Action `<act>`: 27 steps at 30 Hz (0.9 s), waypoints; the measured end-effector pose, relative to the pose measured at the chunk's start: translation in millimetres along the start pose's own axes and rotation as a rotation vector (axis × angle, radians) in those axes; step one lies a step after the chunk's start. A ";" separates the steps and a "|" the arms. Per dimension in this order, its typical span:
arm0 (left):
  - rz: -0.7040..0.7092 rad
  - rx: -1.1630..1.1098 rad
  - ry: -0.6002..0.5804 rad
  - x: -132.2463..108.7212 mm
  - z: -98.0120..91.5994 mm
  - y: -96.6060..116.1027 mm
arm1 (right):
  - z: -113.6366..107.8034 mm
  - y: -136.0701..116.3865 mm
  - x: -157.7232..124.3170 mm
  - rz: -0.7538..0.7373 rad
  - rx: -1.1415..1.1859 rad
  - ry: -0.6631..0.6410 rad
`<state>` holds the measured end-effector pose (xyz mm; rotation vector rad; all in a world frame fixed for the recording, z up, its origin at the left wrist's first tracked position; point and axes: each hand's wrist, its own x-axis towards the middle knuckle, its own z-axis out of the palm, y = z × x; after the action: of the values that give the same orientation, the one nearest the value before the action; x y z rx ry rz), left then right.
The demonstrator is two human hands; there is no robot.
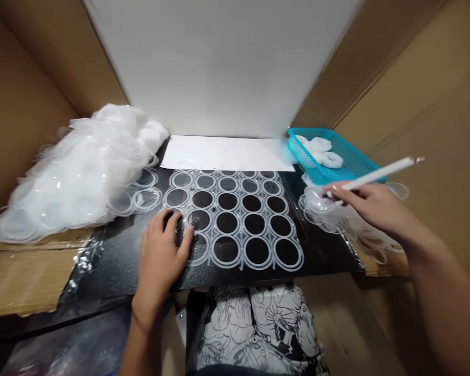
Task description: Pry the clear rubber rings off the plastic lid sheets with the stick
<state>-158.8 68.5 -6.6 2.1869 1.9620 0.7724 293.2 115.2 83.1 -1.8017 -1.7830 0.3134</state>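
Observation:
My left hand [165, 245] rests with fingers apart on the left edge of a sheet of translucent ring shapes [241, 231], set out in rows on a black board. In my right hand [370, 201] is a slim white pen-shaped tool [379, 173], its back end pointing up and to the right. The fingers of that hand are closed around its lower part, over a loose pile of clear rings [321, 209]. Whether those fingers also hold a ring, I cannot make out.
A large heap of translucent ring pieces [78, 167] lies on the left. At the back right stands a turquoise basket [347, 149] holding white bundled rings [329, 158]. A white paper strip [227, 151] lies behind the sheet. Cardboard walls [426, 78] enclose both sides.

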 end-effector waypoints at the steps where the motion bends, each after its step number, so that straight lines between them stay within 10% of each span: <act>1: 0.007 0.005 0.004 1.1 1.1 -1.6 | -13.7 26.0 -18.3 -0.002 -0.080 0.012; 5: 0.025 -0.052 0.086 6.0 -1.3 -4.0 | -44.0 66.1 -60.8 -0.095 -0.274 0.107; 11: 0.110 -0.103 0.308 10.7 -22.1 40.9 | -27.3 -17.0 -29.1 -0.154 -0.075 -0.084; 20: 0.413 -0.228 -0.217 46.4 57.4 173.2 | 81.1 0.9 67.9 -0.302 0.397 -0.450; 27: 0.389 -0.109 -0.239 40.6 97.7 194.0 | 90.4 16.3 60.7 -0.320 0.471 -0.391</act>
<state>59.8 100.3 -1.0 2.4913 1.3728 0.6050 262.2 196.2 15.2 -1.1602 -2.0069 0.9171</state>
